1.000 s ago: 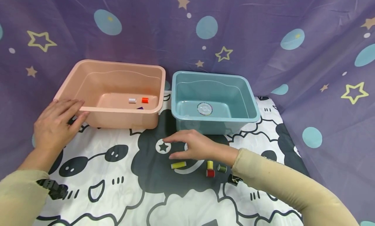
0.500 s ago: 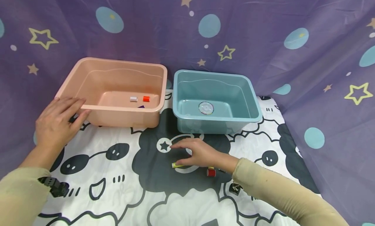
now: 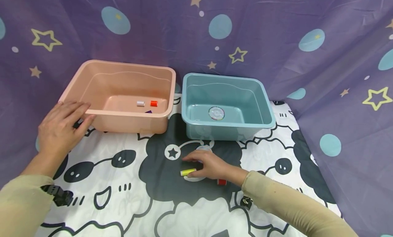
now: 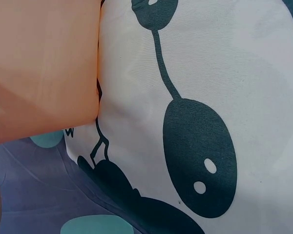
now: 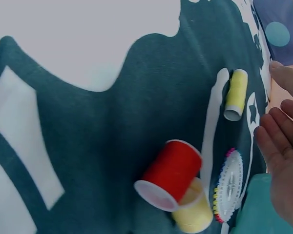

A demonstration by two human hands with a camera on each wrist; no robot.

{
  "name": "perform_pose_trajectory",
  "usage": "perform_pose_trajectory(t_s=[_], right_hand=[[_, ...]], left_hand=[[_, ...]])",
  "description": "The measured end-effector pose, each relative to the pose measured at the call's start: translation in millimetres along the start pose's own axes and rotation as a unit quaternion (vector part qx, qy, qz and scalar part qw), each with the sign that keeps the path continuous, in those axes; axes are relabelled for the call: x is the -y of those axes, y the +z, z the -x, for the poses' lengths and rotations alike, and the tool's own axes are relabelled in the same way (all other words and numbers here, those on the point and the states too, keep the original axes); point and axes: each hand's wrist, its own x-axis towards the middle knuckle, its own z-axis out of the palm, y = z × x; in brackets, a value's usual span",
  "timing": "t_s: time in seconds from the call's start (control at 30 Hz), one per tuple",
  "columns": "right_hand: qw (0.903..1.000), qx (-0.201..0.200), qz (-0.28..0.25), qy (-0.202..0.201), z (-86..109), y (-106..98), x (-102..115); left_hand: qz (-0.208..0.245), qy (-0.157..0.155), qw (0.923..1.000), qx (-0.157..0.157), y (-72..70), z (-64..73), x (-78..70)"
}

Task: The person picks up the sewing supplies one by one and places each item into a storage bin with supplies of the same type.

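Note:
At the front left corner of the pink bin (image 3: pixel 129 122), my left hand (image 3: pixel 62 128) holds the rim, fingers over it and thumb against the outside. My right hand (image 3: pixel 210 165) hovers low over the dark patch of cloth, thumb and fingers apart and nothing between them. A yellow thread spool (image 3: pixel 185 172) lies by its thumb tip. Partly covered by that hand are a pin wheel (image 3: pixel 204 148) and a red spool (image 3: pixel 221 182). The right wrist view shows a second yellow spool (image 5: pixel 195 214) beside the red one.
A blue-green bin (image 3: pixel 227 133) with another pin wheel (image 3: pixel 216 113) inside stands at the back right. Inside the pink bin lie a white spool (image 3: pixel 140 103), an orange-red spool (image 3: pixel 154 103) and a small purple item (image 3: pixel 148 112). A purple curtain (image 3: pixel 270 18) hangs behind both.
My right hand has come down and slightly toward me, onto the yellow spool's side. It now covers the second yellow spool and a green one in the head view. My left hand stays put.

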Motion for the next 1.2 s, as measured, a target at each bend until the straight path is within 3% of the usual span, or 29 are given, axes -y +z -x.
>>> perform_pose_trajectory(t_s=[0.27, 1.2], right_hand=[[0.9997, 0.000, -0.012, 0.023, 3.5, 9, -9], [0.9980, 0.002, 0.051, -0.038, -1.5, 23, -21]], left_hand=[[0.000, -0.001, 1.0000, 0.001, -0.3, 0.9, 0.3], [0.001, 0.009, 1.0000, -0.003, 1.1, 0.2, 0.9]])
